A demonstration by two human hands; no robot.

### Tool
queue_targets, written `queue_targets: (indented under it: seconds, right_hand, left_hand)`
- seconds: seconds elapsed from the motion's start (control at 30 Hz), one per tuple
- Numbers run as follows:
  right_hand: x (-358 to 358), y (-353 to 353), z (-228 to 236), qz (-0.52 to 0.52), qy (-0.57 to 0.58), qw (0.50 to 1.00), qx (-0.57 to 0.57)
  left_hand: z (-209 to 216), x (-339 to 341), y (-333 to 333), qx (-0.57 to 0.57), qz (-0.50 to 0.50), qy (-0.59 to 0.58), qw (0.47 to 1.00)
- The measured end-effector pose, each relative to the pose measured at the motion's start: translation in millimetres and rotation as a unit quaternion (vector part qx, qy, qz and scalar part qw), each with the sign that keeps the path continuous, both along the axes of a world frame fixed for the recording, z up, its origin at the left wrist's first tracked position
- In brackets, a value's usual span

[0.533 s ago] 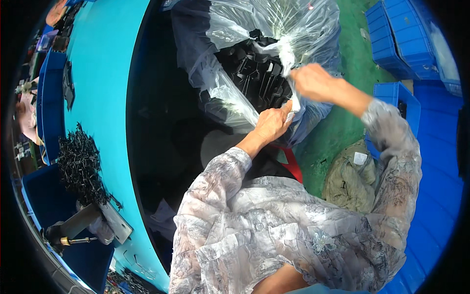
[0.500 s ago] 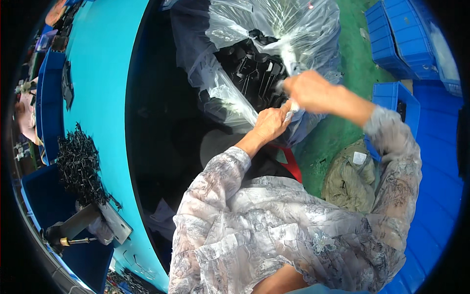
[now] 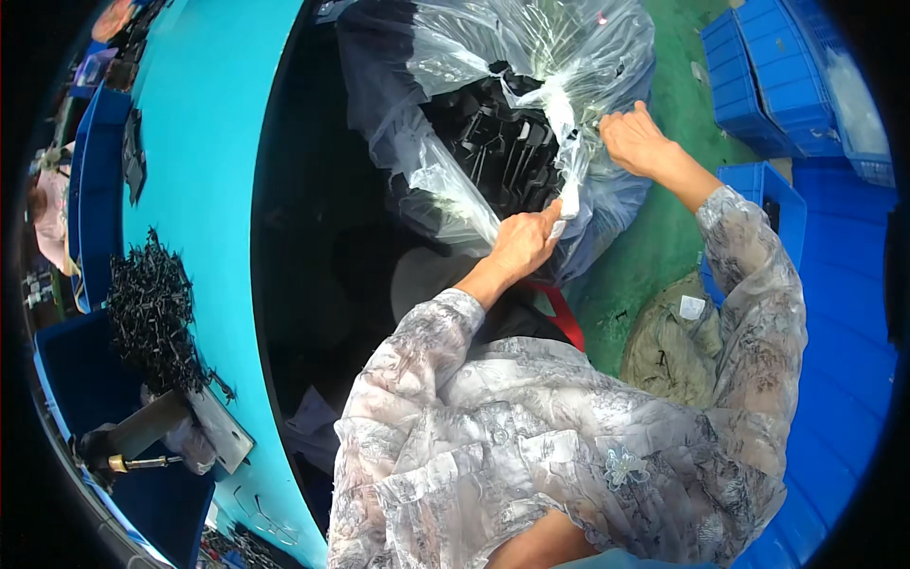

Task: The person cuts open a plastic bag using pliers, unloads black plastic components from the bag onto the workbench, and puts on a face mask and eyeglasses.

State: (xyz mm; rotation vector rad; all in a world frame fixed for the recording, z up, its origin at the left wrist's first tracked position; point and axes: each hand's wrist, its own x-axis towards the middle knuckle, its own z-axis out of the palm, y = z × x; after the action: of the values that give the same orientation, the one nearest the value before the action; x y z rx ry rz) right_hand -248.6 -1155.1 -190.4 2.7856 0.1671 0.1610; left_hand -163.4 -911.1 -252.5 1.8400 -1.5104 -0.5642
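Note:
A large clear plastic bag stands in front of me with its mouth spread. Black plastic parts lie inside it. My left hand is closed on a crumpled fold of the bag's near rim, index finger pointing along the whitish plastic. My right hand is curled into a fist over the bag's right side, apart from the left hand. Whatever those fingers hold, if anything, is hidden.
A turquoise table runs along my left, bearing a pile of thin black parts. Blue crates stand at the far right. A beige sack lies on the green floor to the right.
My right hand has moved away from the left hand, rightward and slightly farther out across the bag. The left hand keeps its grip on the rim.

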Motion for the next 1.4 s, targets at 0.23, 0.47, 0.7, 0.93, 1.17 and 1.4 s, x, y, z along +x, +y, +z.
queue_targets:
  seconds: [0.23, 0.47, 0.7, 0.93, 1.17, 1.4]
  right_hand:
    - [45.1, 25.1, 11.2, -0.081, 0.305, 0.949, 0.016]
    - [5.9, 54.8, 35.9, -0.129, 0.225, 0.962, 0.087]
    - [-30.4, -8.6, 14.2, -0.224, 0.117, 0.967, 0.043]
    - [11.8, -13.6, -12.3, -0.124, 0.073, 0.989, 0.039]
    - [54.8, 64.3, 23.4, -0.049, 0.212, 0.968, 0.125]
    - [-5.1, 20.1, 22.4, -0.262, 0.129, 0.936, 0.198]
  left_hand:
    - [6.6, -4.6, 4.6, 0.039, -0.03, -0.005, 0.999]
    - [-0.2, 0.7, 17.4, 0.034, -0.042, 0.012, 0.998]
    - [7.9, -2.4, 13.9, 0.061, -0.066, 0.006, 0.996]
    - [-1.7, -8.3, 17.3, -0.015, -0.033, 0.011, 0.999]
    - [-9.6, -2.6, 21.2, 0.003, -0.035, 0.006, 0.999]
    - [0.3, 0.2, 22.9, 0.041, -0.04, 0.028, 0.998]
